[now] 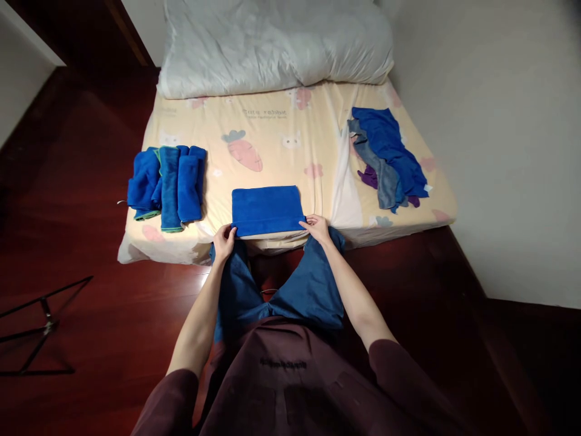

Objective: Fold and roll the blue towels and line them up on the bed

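Note:
A blue towel lies flat as a folded rectangle at the front edge of the bed, with a narrow fold running along its near side. My left hand pinches its near left corner between thumb and fingers. At the near right corner, my right hand grips the towel the same way. Both hands are closed on the cloth, and the towel is stretched straight between them.
Several rolled blue towels, some green-edged, lie at the bed's left. Loose blue, grey and purple cloths are heaped at the right. A pale quilt covers the bed's far end. A black stand is on the floor at left.

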Demonstrator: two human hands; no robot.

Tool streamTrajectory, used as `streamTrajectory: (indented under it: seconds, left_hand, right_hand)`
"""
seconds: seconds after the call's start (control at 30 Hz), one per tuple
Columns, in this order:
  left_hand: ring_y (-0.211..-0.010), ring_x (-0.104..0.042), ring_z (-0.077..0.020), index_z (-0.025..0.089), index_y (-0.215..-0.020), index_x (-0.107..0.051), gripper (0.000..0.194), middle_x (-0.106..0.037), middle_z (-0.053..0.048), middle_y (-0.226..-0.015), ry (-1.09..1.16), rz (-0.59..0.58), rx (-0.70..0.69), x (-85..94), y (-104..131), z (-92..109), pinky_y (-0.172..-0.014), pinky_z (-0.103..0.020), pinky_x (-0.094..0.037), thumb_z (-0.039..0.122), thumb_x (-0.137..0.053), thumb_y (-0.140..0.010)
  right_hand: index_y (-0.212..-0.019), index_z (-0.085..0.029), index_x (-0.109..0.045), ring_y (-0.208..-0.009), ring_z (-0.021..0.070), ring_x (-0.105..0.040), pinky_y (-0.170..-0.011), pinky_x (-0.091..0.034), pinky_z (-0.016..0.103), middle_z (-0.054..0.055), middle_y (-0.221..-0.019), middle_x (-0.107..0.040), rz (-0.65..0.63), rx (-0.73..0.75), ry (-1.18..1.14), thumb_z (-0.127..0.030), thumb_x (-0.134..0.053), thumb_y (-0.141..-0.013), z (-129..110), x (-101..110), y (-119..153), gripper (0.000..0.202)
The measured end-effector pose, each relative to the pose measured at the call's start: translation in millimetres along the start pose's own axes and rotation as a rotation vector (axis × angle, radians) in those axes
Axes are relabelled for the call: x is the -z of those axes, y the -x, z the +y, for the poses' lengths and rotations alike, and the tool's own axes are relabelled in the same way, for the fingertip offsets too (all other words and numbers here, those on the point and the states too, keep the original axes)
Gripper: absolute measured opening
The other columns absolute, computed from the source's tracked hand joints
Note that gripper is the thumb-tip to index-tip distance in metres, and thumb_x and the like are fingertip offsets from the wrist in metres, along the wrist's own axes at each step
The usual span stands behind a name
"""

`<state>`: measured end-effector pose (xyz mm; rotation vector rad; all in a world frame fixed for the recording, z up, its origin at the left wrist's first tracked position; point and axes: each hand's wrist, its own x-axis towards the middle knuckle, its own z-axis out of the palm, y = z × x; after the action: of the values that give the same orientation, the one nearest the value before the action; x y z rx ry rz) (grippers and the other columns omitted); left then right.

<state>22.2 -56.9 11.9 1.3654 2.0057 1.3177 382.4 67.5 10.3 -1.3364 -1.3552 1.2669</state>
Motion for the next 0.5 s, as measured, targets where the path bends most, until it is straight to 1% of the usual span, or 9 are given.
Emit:
streamTrajectory:
  seconds: [0.1, 0.2, 0.4, 0.5]
  left_hand:
    - [-0.082, -0.067, -0.021, 0.016, -0.104, -0.07, 0.037, -0.072, -0.008, -0.092, -0.012, 0.0, -0.014, 0.1, 0.2, -0.9, -0.08, -0.034, -0.053, 0.05, -0.06, -0.091]
    - [-0.081, -0.067, -0.0207, 0.016, -0.105, -0.07, 0.038, -0.072, -0.008, -0.092, -0.018, -0.004, -0.02, -0.2, 0.2, -2.6, -0.08, -0.034, -0.053, 0.05, -0.059, -0.092]
    - [-0.08, -0.066, -0.0203, 0.016, -0.105, -0.069, 0.037, -0.071, -0.008, -0.092, -0.04, 0.007, -0.042, -1.5, 0.1, -6.2, -0.079, -0.034, -0.053, 0.049, -0.059, -0.093]
    - [-0.081, -0.066, -0.0202, 0.017, -0.111, -0.067, 0.035, -0.07, -0.007, -0.093, -0.028, 0.002, -0.058, -1.9, 0.1, -6.4, -0.08, -0.035, -0.055, 0.047, -0.06, -0.093]
  right_hand:
    - [-0.084, -0.017, -0.067, -0.064, 0.0158, -0.062, -0.06, -0.057, 0.03, 0.004, -0.075, -0.069, 0.039, 0.017, 0.029, -0.054, -0.09, -0.052, -0.1, -0.4, -1.5, 0.054]
    - [-0.088, -0.017, -0.066, -0.065, 0.0147, -0.061, -0.067, -0.057, 0.031, 0.003, -0.077, -0.068, 0.044, 0.036, 0.04, -0.052, -0.09, -0.053, 0.2, -0.2, -2.7, 0.055]
    - [-0.086, -0.019, -0.065, -0.065, 0.0155, -0.06, -0.068, -0.057, 0.034, 0.003, -0.075, -0.066, 0.045, 0.046, 0.041, -0.054, -0.088, -0.053, 3.1, -0.7, -4.2, 0.054]
    - [-0.084, -0.019, -0.064, -0.065, 0.0164, -0.06, -0.067, -0.057, 0.035, 0.003, -0.073, -0.066, 0.051, 0.045, 0.052, -0.055, -0.088, -0.053, 4.3, -1.2, -4.6, 0.053]
